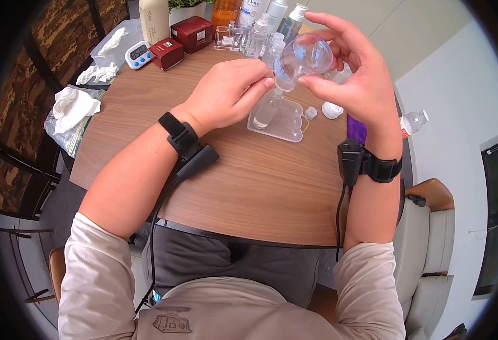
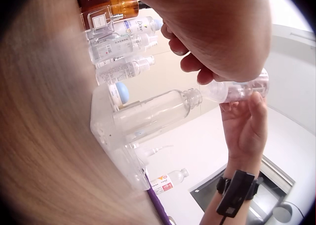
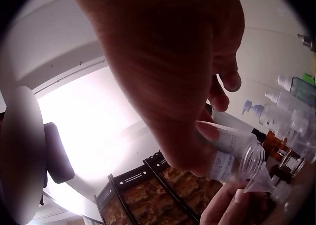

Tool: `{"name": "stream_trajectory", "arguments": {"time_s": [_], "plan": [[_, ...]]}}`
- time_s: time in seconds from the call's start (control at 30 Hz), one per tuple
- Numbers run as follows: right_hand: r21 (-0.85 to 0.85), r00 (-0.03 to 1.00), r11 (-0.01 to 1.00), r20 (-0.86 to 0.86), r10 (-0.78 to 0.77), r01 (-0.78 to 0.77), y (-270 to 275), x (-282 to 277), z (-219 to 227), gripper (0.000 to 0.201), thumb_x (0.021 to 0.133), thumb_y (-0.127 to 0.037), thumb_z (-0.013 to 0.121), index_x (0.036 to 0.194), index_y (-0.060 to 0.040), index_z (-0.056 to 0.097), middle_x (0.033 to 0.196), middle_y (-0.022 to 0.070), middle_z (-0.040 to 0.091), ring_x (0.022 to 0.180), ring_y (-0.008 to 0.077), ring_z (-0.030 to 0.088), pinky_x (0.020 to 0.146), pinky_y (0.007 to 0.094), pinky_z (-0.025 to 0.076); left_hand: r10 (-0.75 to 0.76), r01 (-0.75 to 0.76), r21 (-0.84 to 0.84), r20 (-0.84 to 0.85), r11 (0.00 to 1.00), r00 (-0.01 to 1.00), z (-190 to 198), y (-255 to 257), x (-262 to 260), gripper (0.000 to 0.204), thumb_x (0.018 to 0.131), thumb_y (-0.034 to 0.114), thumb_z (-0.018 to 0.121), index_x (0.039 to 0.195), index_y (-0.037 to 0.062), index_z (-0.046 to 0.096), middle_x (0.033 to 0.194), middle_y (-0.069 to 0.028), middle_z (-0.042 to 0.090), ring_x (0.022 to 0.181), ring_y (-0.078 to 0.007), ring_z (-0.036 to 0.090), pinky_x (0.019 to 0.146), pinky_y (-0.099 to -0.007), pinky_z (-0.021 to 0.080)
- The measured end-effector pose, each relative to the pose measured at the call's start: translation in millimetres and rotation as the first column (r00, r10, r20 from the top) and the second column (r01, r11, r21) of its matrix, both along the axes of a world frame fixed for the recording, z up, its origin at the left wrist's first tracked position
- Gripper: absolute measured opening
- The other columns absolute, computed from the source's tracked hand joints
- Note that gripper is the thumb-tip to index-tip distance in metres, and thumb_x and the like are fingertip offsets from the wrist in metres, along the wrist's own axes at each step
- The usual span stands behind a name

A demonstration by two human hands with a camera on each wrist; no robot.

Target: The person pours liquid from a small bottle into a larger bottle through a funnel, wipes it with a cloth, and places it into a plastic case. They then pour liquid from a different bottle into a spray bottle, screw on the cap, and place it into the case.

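Observation:
My right hand [image 1: 359,73] holds a clear plastic bottle [image 1: 314,54] tipped over, its threaded mouth at a small clear funnel [image 3: 261,179]. Thumb and fingers of my left hand [image 1: 226,93] pinch the funnel's rim. Under the funnel stands a small clear bottle [image 2: 153,116], upright, with some clear liquid at its bottom in the head view. It stands on a shallow clear plastic tray [image 1: 285,135]. A label shows on the tipped bottle in the right wrist view.
Right of the tray lie a small cap [image 1: 311,113], a white lid [image 1: 332,110] and a purple cloth [image 1: 356,130]. Several pump and spray bottles [image 1: 255,39] crowd the back. A timer [image 1: 138,55], dark red boxes [image 1: 191,34] and crumpled tissues [image 1: 99,73] are at the left.

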State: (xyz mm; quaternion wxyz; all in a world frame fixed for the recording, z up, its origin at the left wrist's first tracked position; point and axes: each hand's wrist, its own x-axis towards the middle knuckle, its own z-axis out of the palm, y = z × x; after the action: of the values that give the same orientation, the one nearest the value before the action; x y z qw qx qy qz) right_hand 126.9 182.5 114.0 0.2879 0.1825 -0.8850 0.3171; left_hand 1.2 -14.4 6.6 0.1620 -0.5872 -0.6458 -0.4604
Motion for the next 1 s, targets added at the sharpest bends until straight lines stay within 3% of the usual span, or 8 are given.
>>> {"name": "stream_trajectory", "arguments": {"time_s": [1.0], "plan": [[0.034, 1.0, 0.999, 0.015, -0.006, 0.006, -3.4, 3.0, 3.0, 0.068, 0.071, -0.014, 0.087, 0.137, -0.0172, 0.07, 0.101, -0.0024, 0.072, 0.077, 0.0097, 0.046, 0.071, 0.0242, 0.045, 0.0, 0.0, 0.013, -0.005, 1.0, 1.0, 0.8, -0.7, 0.3, 0.012, 0.103, 0.012, 0.06, 0.101, 0.001, 0.066, 0.083, -0.0161, 0.059, 0.075, -0.0356, 0.058, 0.069, -0.0421, 0.047]]}}
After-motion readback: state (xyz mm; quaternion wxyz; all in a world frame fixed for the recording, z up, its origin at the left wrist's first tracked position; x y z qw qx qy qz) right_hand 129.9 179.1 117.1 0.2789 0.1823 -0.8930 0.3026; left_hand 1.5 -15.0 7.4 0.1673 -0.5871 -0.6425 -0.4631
